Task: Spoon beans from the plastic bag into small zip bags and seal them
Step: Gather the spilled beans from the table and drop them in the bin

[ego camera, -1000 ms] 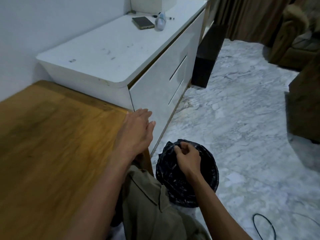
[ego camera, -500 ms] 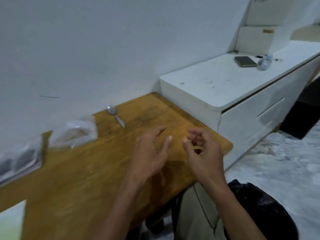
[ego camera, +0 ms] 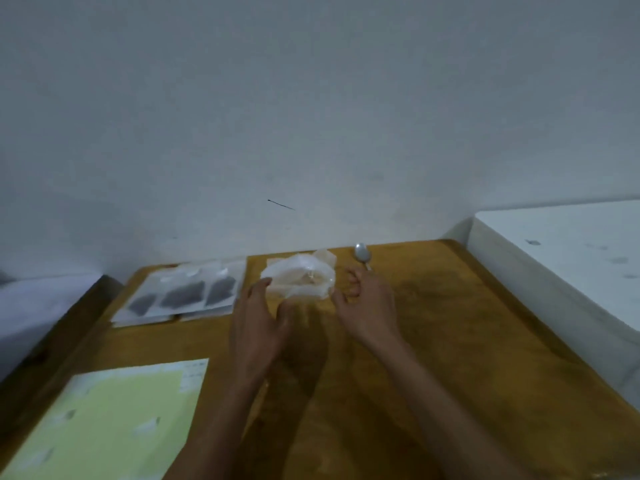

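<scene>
A crumpled clear plastic bag [ego camera: 301, 278] lies on the wooden table [ego camera: 450, 341] close to the wall; its contents are blurred. My left hand [ego camera: 259, 317] reaches to its left edge with straight fingers, the fingertips touching the plastic. My right hand [ego camera: 367, 303] is just right of the bag with loosely curled fingers, thumb next to the bag's lower right corner, and holds nothing. A metal spoon [ego camera: 362, 254] lies beyond my right hand, its handle hidden behind the fingers. Several small zip bags [ego camera: 183, 292] with dark contents lie flat in a row to the left.
A yellow-green sheet of paper [ego camera: 114, 410] covers the table's near left corner. A white cabinet [ego camera: 571, 271] stands against the table's right side, higher than the tabletop. The wall runs right behind the bag and spoon.
My view swung left from the floor bin and cabinet to the table. Both hands moved forward from the table's edge to either side of the plastic bag.
</scene>
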The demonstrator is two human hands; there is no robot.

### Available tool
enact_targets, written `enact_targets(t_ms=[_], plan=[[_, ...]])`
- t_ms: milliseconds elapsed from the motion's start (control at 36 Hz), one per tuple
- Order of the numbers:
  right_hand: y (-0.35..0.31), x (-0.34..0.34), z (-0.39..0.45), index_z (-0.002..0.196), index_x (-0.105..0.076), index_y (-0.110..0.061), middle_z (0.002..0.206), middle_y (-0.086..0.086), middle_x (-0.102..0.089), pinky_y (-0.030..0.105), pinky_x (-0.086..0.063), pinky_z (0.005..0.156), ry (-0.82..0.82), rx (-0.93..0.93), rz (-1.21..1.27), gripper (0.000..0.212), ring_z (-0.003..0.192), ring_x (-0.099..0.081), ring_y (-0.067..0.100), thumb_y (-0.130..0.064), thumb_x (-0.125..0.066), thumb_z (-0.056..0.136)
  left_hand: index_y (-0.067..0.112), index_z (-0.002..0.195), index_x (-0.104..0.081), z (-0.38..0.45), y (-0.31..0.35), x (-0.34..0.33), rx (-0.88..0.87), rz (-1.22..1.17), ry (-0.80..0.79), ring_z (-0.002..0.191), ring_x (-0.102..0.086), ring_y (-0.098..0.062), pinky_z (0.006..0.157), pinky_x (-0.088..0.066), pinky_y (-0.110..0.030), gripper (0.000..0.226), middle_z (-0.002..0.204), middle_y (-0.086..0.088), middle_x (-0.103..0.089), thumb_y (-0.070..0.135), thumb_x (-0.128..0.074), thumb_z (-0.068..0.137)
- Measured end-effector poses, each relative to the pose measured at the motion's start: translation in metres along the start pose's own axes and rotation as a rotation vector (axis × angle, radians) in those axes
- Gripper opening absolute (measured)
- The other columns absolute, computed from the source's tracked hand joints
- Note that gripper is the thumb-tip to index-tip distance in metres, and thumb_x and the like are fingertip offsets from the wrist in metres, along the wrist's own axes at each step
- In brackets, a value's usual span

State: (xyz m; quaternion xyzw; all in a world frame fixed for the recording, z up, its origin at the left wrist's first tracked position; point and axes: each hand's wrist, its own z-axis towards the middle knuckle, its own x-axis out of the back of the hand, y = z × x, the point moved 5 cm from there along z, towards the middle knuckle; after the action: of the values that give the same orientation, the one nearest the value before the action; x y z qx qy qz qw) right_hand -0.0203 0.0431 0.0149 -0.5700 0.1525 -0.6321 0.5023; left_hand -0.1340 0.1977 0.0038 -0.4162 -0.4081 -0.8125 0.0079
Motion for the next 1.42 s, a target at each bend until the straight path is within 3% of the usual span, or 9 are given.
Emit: enact_targets(t_ms=[56, 222, 306, 444, 556, 667, 889, 1111, 1417], plan=[[0.0, -0.015, 0.018, 0.138, -0.054, -0.018, 0.134, 0.007, -0.058, 0.033, -0.045, 0.099, -0.018, 0.001, -0.044, 0.054, 0.124, -0.055, 0.024, -0.033, -0.071, 0.089, 0.017, 0.143, -0.044, 0.017, -0.009, -0.002, 0.001, -0.003, -0.006, 0.124, -0.051, -0.032, 0.097, -0.046, -0.042, 0.054, 0.139, -0.013, -0.052, 0.026, -0.062, 0.094], [0.01, -0.041, 0.041, 0.131, -0.061, -0.021, 0.133, 0.007, -0.059, 0.041, -0.051, 0.098, -0.003, -0.036, 0.002, 0.042, 0.121, -0.057, 0.025, -0.034, -0.07, 0.091, 0.013, 0.132, -0.051, 0.051, -0.02, -0.018, 0.004, 0.015, -0.072, 0.114, -0.058, -0.029, 0.083, -0.041, -0.028, 0.037, 0.127, -0.012, -0.062, 0.015, -0.058, 0.096], [0.014, -0.039, 0.039, 0.123, -0.066, -0.019, 0.124, 0.005, -0.064, 0.034, -0.054, 0.089, 0.038, -0.042, 0.044, 0.033, 0.108, -0.062, 0.019, -0.03, -0.069, 0.092, 0.012, 0.13, -0.055, 0.055, -0.023, -0.022, 0.003, 0.003, -0.051, 0.11, -0.061, -0.028, 0.083, -0.048, -0.032, 0.032, 0.123, -0.012, -0.064, 0.015, -0.056, 0.098], [0.019, -0.015, 0.026, 0.12, -0.07, -0.015, 0.115, 0.004, -0.069, 0.001, -0.038, 0.072, 0.137, -0.04, 0.071, 0.028, 0.094, -0.059, 0.006, -0.022, -0.068, 0.093, 0.012, 0.121, -0.062, 0.048, -0.01, -0.019, -0.042, -0.11, 0.04, 0.099, -0.062, -0.021, 0.079, -0.049, -0.031, 0.024, 0.112, -0.008, -0.068, 0.014, -0.06, 0.097], [0.026, 0.025, 0.002, 0.113, -0.073, -0.019, 0.104, 0.0, -0.072, 0.023, -0.057, 0.078, 0.298, -0.055, 0.128, 0.023, 0.089, -0.066, 0.01, -0.022, -0.071, 0.091, 0.013, 0.11, -0.068, 0.029, 0.024, -0.015, -0.123, -0.226, 0.096, 0.092, -0.061, -0.016, 0.073, -0.042, -0.023, 0.017, 0.099, 0.001, -0.065, 0.016, -0.066, 0.093], [0.04, 0.081, -0.034, 0.115, -0.071, -0.021, 0.103, -0.006, -0.07, 0.017, -0.057, 0.075, 0.435, -0.093, 0.17, 0.023, 0.087, -0.064, 0.0, -0.024, -0.071, 0.092, 0.015, 0.109, -0.07, 0.003, 0.071, -0.023, -0.227, -0.348, 0.067, 0.088, -0.062, -0.01, 0.07, -0.043, -0.012, 0.019, 0.097, 0.003, -0.068, 0.021, -0.068, 0.091], [0.084, 0.219, -0.144, 0.11, -0.074, -0.02, 0.096, -0.004, -0.071, 0.005, -0.049, 0.064, 0.822, -0.182, 0.081, 0.022, 0.081, -0.066, -0.005, -0.031, -0.073, 0.091, 0.02, 0.11, -0.069, -0.08, 0.195, -0.074, -0.382, -0.615, -0.226, 0.093, -0.065, -0.006, 0.073, -0.057, -0.022, 0.021, 0.105, 0.006, -0.069, 0.025, -0.071, 0.09], [0.134, 0.309, -0.275, 0.105, -0.07, -0.024, 0.091, -0.01, -0.069, 0.01, -0.051, 0.064, 1.142, -0.397, -0.012, 0.015, 0.079, -0.066, -0.002, -0.031, -0.07, 0.092, 0.023, 0.119, -0.065, -0.206, 0.289, -0.137, -0.578, -0.602, -0.561, 0.091, -0.061, 0.0, 0.068, -0.047, -0.005, 0.026, 0.111, 0.011, -0.061, 0.024, -0.067, 0.093], [0.256, 0.283, -0.406, 0.106, -0.069, -0.024, 0.1, -0.003, -0.067, 0.023, -0.049, 0.073, 1.118, -0.879, -0.053, 0.017, 0.082, -0.065, 0.006, -0.033, -0.067, 0.091, 0.014, 0.112, -0.071, -0.335, 0.259, -0.258, -0.633, -0.227, -0.911, 0.091, -0.068, -0.017, 0.081, -0.06, -0.037, 0.023, 0.105, -0.002, -0.073, 0.019, -0.067, 0.091]])
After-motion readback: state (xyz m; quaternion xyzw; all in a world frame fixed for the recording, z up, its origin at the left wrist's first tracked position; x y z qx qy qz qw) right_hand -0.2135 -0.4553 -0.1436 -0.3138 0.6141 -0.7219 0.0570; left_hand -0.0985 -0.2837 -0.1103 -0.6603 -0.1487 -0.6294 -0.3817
